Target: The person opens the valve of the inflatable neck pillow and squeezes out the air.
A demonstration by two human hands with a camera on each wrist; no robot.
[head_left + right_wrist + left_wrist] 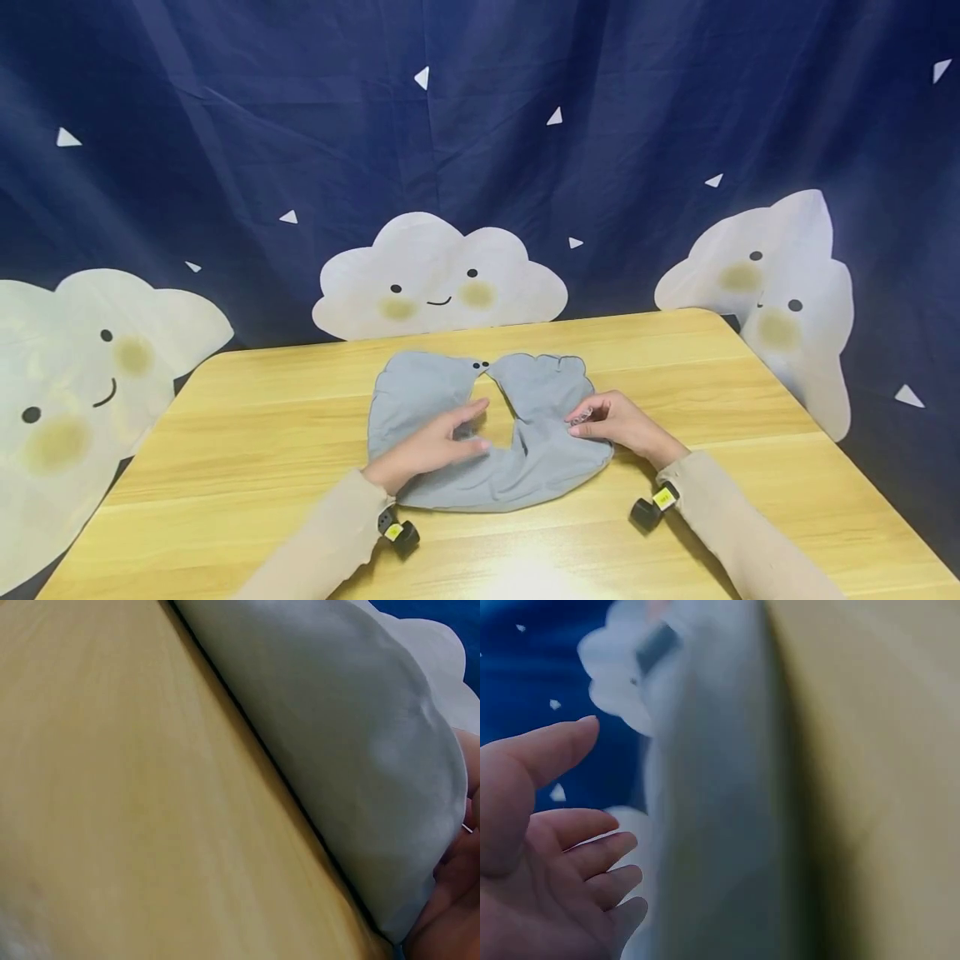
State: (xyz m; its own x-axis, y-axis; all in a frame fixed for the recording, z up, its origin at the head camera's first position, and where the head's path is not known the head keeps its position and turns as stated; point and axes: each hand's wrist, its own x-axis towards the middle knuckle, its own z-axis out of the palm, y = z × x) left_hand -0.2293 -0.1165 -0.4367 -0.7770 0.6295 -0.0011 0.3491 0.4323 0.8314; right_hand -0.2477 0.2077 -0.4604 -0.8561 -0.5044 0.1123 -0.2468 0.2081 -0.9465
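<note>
A grey inflatable neck pillow (480, 487) lies on the wooden table, its two ends meeting at the back beside a pair of black snaps (481, 365). Its cloth is partly puffed, with creases along the inner edge. My right hand (618, 423) pinches a clear plastic valve (581, 417) on the pillow's right side between thumb and fingers. Over the left arm of the pillow is my left hand (438, 446), thumb and fingers spread apart around nothing. The left wrist view shows that palm (525, 915) with loosely bent fingers.
The light wooden table (285, 442) reaches back to a dark blue curtain (480, 125) printed with smiling white clouds and small white triangles. Each wrist wears a small black camera (647, 512) on a strap.
</note>
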